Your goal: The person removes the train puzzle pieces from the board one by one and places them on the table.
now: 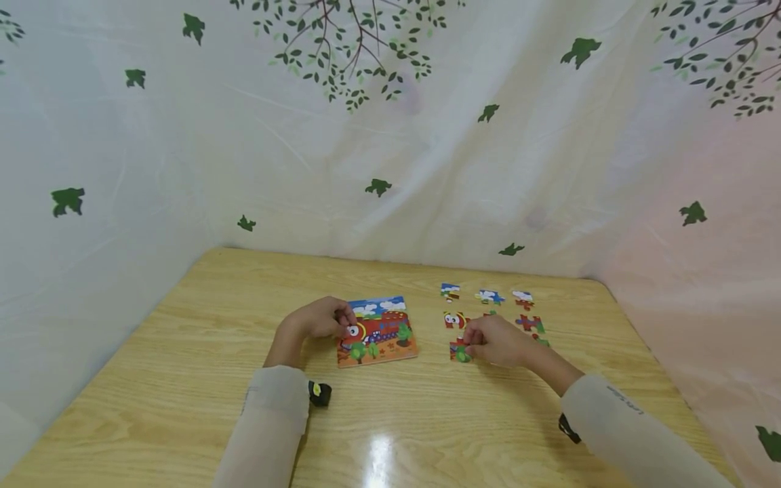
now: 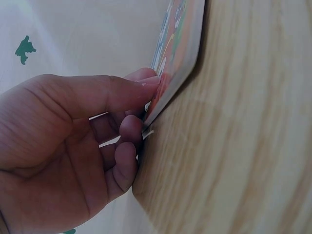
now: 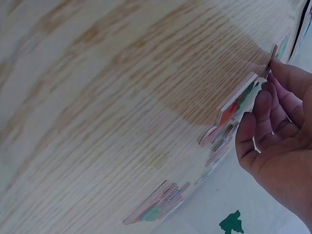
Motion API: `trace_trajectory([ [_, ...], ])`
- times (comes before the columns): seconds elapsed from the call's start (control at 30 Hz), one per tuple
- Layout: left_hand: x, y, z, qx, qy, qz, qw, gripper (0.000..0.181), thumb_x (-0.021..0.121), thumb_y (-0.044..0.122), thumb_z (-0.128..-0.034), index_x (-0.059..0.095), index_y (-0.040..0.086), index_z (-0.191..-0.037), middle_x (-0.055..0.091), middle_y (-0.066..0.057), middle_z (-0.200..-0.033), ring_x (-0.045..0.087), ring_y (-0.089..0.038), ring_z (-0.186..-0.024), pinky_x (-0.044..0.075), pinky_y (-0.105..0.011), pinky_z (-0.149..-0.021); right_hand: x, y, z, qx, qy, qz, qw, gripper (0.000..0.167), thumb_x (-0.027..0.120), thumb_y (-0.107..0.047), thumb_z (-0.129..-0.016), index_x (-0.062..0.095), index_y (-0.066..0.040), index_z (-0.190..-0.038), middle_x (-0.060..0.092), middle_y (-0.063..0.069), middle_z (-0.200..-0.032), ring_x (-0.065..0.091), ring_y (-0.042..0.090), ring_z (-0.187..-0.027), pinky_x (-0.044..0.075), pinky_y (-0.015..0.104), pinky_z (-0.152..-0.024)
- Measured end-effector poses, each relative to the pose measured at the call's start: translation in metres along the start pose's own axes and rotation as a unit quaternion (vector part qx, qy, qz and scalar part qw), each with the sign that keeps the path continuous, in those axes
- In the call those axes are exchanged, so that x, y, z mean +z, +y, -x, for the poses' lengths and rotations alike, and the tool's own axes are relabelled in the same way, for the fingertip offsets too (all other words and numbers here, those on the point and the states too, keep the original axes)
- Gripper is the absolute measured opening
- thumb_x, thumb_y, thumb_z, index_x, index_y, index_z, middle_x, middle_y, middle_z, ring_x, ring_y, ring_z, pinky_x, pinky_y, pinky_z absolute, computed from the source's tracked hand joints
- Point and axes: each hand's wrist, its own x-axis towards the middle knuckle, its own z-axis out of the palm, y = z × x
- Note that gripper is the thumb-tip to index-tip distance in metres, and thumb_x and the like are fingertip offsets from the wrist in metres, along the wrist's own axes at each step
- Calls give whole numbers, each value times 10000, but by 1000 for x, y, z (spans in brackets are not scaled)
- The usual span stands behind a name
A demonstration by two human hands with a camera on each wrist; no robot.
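A rectangular picture board (image 1: 381, 339) with a red cartoon figure, clouds and trees lies on the table. My left hand (image 1: 320, 317) pinches its left edge; in the left wrist view the thumb (image 2: 141, 92) lies over the printed face and the other fingers curl by the rim. Loose jigsaw pieces lie to the right of the board. My right hand (image 1: 497, 341) has thumb and fingertips at the right edge of the lower left jigsaw piece (image 1: 460, 352), printed with green. That hand covers part of the middle pieces; one of them (image 3: 234, 105) shows in the right wrist view.
A jigsaw piece with an eye (image 1: 454, 320) lies just above the right hand. Behind it are a blue and white piece (image 1: 490, 296) and several others, with a red piece (image 1: 529, 323) at the right. A pale printed curtain (image 1: 427, 224) hangs behind the wooden table (image 1: 390, 400).
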Motion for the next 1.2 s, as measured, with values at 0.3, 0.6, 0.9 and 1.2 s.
trace_trajectory([
  [0.3, 0, -2, -1, 91, -83, 83, 9999, 161, 674, -65, -906, 681, 44, -1025, 590, -62, -915, 506, -186, -818, 440, -296, -726, 2, 1, -1, -5, 6, -10, 10000, 38, 697, -96, -969, 669, -69, -969, 654, -48, -816, 565, 54, -668, 505, 260, -622],
  [0.6, 5, -5, 2, -34, -84, 293, 9995, 156, 666, -66, -915, 672, 41, -1027, 588, -66, -931, 506, -196, -842, 437, -302, -744, 5, 3, 2, 104, 20, -184, 9998, 39, 707, -100, -964, 670, -91, -957, 645, -43, -794, 558, 70, -662, 500, 260, -612],
  [0.9, 6, -7, 1, 120, -44, 180, 9998, 155, 670, -63, -918, 668, 48, -1026, 599, -60, -936, 518, -192, -847, 451, -306, -754, -14, 4, 6, 408, 882, -432, 9943, 114, 661, -194, -1016, 687, -87, -1043, 660, 45, -869, 559, 144, -709, 482, 297, -636],
  [1.2, 3, -15, 0, 246, -3, 136, 9996, 151, 683, -21, -935, 673, 66, -1058, 629, -47, -990, 548, -201, -901, 477, -345, -817, -20, 10, 13, 504, 1157, -703, 9895, 179, 644, -201, -1027, 698, -38, -1079, 691, 101, -942, 622, 241, -797, 516, 313, -697],
])
